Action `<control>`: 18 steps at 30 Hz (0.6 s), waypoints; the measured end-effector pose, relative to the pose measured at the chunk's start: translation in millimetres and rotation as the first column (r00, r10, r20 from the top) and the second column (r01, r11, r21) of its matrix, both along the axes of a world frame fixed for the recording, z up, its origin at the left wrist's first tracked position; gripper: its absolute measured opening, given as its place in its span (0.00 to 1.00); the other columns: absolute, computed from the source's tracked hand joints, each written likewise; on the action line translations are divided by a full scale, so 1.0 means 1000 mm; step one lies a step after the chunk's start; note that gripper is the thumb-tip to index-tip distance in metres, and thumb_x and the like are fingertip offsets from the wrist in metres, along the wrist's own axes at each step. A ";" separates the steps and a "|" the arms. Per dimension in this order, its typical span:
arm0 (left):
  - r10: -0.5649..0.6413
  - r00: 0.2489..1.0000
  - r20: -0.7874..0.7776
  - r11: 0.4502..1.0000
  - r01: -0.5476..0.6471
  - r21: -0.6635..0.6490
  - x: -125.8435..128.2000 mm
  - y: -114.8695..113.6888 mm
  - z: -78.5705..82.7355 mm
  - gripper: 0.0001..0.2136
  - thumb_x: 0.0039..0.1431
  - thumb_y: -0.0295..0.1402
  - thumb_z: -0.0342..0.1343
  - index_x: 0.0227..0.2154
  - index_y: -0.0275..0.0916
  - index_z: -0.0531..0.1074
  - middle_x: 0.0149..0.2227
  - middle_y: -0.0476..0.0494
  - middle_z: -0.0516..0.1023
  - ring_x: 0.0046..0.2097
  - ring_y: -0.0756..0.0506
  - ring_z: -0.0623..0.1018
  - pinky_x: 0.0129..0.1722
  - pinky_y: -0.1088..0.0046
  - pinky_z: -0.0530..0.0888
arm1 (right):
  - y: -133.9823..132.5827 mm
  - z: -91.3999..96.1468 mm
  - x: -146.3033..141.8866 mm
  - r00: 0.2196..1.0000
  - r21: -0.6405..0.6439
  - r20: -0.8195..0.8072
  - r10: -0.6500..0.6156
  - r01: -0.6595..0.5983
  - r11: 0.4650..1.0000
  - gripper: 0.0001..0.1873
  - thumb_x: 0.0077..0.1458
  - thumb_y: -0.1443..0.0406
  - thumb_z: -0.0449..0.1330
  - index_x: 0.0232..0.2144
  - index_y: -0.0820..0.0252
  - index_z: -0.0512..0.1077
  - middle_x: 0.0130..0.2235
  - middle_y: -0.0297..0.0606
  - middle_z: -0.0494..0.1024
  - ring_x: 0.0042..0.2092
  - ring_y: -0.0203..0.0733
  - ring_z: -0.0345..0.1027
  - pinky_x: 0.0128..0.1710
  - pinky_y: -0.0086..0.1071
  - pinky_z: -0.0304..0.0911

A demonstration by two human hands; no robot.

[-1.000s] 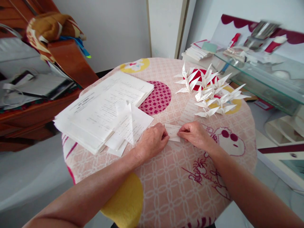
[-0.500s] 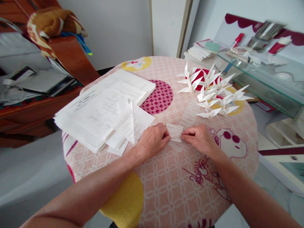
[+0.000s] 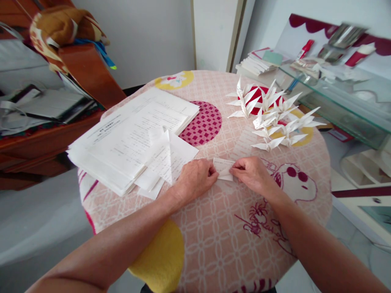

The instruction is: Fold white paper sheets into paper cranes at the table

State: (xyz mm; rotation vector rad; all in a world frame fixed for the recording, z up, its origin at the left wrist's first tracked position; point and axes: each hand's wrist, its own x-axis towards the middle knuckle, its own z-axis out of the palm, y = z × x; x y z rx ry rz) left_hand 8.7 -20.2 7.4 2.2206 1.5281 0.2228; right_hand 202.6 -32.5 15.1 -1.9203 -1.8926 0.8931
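Observation:
A small folded piece of white paper point(image 3: 223, 168) lies on the round table's pink patterned cloth point(image 3: 226, 240). My left hand point(image 3: 194, 179) is curled with its fingertips pinching the paper's left end. My right hand point(image 3: 252, 173) pinches the paper's right end against the cloth. Several finished white paper cranes point(image 3: 273, 118) stand in a cluster just beyond my right hand. A stack of printed sheets point(image 3: 128, 138) with a few loose cut pieces point(image 3: 169, 158) on top lies beside my left hand.
A wooden piece of furniture point(image 3: 51, 134) with papers and a stuffed toy point(image 3: 61, 28) stands at the left. At the right a glass shelf point(image 3: 342, 101) holds bottles and clutter, with a pile of booklets point(image 3: 259, 63) behind the cranes.
Both hands stay pinched on the small paper. My right fingertips have slid slightly left along it, and the view has shifted a little.

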 end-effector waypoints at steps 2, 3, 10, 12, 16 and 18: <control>0.004 1.000 -0.010 1.000 -0.004 -0.005 0.000 0.001 0.000 0.08 0.57 0.35 0.55 0.29 0.39 0.78 0.28 0.45 0.80 0.30 0.46 0.77 0.32 0.71 0.69 | 0.000 0.002 -0.002 1.000 -0.010 0.027 -0.014 0.014 1.000 0.09 0.52 0.67 0.60 0.21 0.62 0.76 0.19 0.35 0.74 0.23 0.36 0.64 0.24 0.29 0.52; 0.004 1.000 -0.012 1.000 -0.005 -0.010 0.001 0.001 -0.001 0.09 0.57 0.35 0.55 0.29 0.39 0.78 0.28 0.45 0.80 0.31 0.46 0.77 0.32 0.71 0.69 | 0.001 0.003 -0.002 0.999 -0.014 0.038 -0.020 0.020 1.000 0.09 0.51 0.67 0.60 0.21 0.61 0.76 0.19 0.35 0.74 0.23 0.36 0.64 0.24 0.29 0.52; 0.017 0.999 -0.034 0.999 -0.018 -0.027 0.001 0.007 -0.001 0.09 0.55 0.37 0.56 0.27 0.40 0.78 0.27 0.45 0.79 0.31 0.45 0.77 0.33 0.70 0.70 | 0.003 0.003 -0.004 0.997 -0.013 0.074 -0.024 0.025 1.000 0.09 0.51 0.66 0.61 0.20 0.61 0.75 0.19 0.35 0.73 0.22 0.36 0.64 0.23 0.29 0.51; 0.016 0.999 -0.034 0.999 -0.017 -0.031 0.001 0.007 0.000 0.09 0.55 0.37 0.56 0.27 0.40 0.78 0.26 0.45 0.79 0.31 0.45 0.77 0.33 0.70 0.70 | 0.004 0.003 -0.005 0.996 -0.014 0.089 -0.027 0.028 1.000 0.10 0.51 0.66 0.61 0.20 0.61 0.75 0.18 0.34 0.72 0.22 0.36 0.63 0.23 0.29 0.50; 0.017 0.999 -0.047 0.999 -0.018 -0.031 0.002 0.008 0.001 0.09 0.55 0.36 0.56 0.26 0.40 0.79 0.26 0.45 0.79 0.31 0.44 0.78 0.33 0.69 0.71 | 0.004 0.003 -0.006 0.993 -0.018 0.110 -0.032 0.034 0.999 0.10 0.51 0.66 0.61 0.20 0.61 0.75 0.18 0.34 0.72 0.22 0.36 0.63 0.24 0.30 0.50; 0.015 0.999 -0.052 0.999 -0.017 -0.037 0.002 0.008 0.003 0.09 0.55 0.36 0.56 0.26 0.40 0.79 0.26 0.44 0.79 0.31 0.43 0.77 0.33 0.69 0.71 | 0.004 0.002 -0.006 0.992 -0.007 0.122 -0.026 0.027 1.000 0.09 0.51 0.66 0.61 0.20 0.61 0.76 0.19 0.35 0.73 0.23 0.36 0.64 0.24 0.30 0.51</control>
